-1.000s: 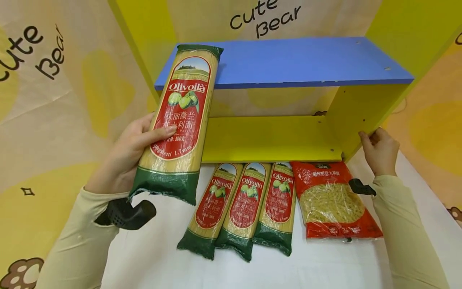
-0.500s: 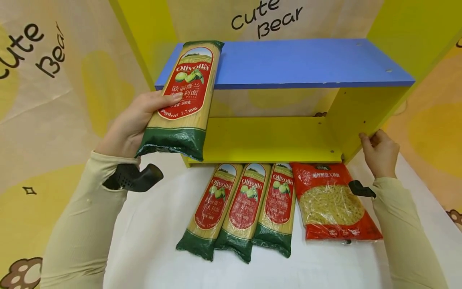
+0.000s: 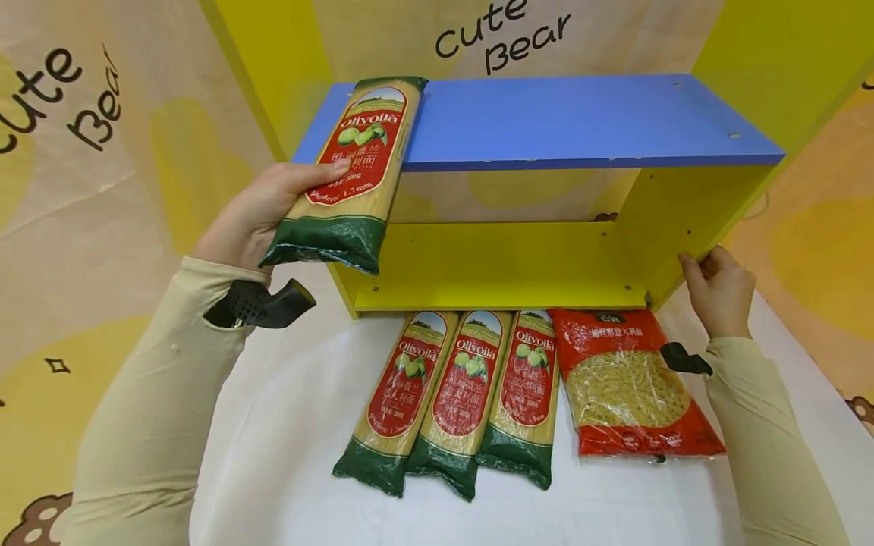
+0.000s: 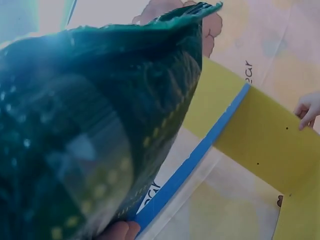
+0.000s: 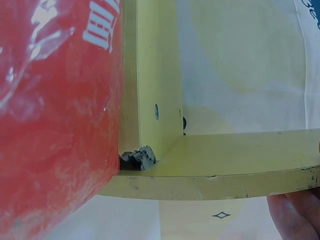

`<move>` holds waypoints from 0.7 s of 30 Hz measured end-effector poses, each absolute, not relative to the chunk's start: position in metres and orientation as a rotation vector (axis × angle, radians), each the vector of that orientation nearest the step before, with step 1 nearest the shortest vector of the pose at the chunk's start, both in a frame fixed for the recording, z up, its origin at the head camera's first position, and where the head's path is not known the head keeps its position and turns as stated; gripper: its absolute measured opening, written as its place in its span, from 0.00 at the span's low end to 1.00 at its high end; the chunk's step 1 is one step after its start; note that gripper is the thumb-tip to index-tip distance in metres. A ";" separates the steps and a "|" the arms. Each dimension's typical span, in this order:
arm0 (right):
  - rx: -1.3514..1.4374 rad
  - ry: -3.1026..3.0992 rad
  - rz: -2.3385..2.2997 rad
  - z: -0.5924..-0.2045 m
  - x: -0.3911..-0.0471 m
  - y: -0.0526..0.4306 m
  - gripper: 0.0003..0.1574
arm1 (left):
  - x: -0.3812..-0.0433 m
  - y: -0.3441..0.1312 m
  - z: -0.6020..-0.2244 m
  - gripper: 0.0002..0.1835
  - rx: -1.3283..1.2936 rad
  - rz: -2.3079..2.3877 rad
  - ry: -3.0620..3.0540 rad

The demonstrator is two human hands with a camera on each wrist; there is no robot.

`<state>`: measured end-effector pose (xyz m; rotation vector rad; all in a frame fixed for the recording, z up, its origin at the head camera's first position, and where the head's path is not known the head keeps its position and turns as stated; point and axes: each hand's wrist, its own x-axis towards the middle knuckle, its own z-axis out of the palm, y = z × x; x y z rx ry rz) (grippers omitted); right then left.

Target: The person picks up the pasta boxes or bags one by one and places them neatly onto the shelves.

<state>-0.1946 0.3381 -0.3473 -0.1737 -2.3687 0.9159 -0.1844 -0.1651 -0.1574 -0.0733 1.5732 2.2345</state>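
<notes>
My left hand point(image 3: 262, 208) grips a long spaghetti pack point(image 3: 362, 171), thumb across its red label. The pack's far end overlaps the left part of the blue shelf board point(image 3: 567, 117), and its green near end tilts toward me, in front of the board's edge. In the left wrist view, the green end of the pack fills the left side, hiding most of the hand. With thumb and curled fingers, my right hand point(image 3: 722, 292) holds the front edge of the yellow right side panel point(image 3: 690, 205). Its fingers point(image 5: 295, 210) show below that panel in the right wrist view.
Three spaghetti packs point(image 3: 457, 402) lie side by side on the white table point(image 3: 273, 455) before the shelf unit. To their right lies a red bag of short pasta point(image 3: 628, 387), close against the yellow bottom board point(image 3: 492, 265). A printed cloth hangs behind.
My left hand has raised the spaghetti pack and carried it forward, slightly right, over the blue board's left part. The pack now leans farther away from me. The right hand stays put.
</notes>
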 end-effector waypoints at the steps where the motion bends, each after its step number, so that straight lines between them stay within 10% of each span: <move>1: -0.177 -2.371 0.920 -0.348 -0.195 0.338 0.22 | -0.185 -0.165 -0.158 0.15 -0.083 2.254 1.540; 21: -0.219 -2.316 0.909 -0.350 -0.194 0.334 0.20 | -0.117 -0.182 -0.211 0.15 0.539 2.437 1.252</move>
